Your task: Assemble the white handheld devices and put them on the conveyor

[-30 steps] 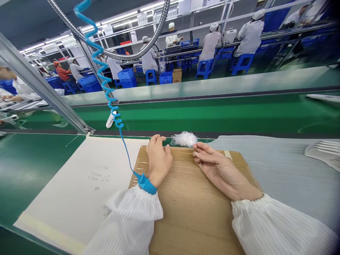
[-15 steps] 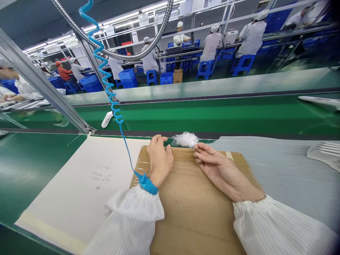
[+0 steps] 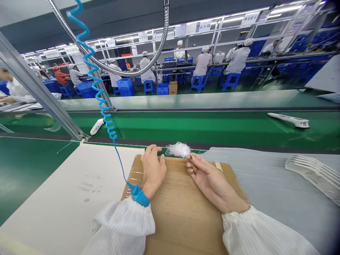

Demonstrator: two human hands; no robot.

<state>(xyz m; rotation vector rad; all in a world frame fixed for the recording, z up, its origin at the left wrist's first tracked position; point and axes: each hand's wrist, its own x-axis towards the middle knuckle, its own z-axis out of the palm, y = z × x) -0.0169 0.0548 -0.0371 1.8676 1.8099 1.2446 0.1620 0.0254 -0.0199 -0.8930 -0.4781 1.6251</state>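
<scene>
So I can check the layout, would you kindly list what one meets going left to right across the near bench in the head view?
Green bench mat, white paper sheet, left hand, clear plastic bundle, right hand, grey foam sheet, white ribbed plastic piece.

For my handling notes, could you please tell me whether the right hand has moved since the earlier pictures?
No, not noticeably: the right hand lies in the same spot on the cardboard sheet, fingertips by its top edge; only the view shifted.
</scene>
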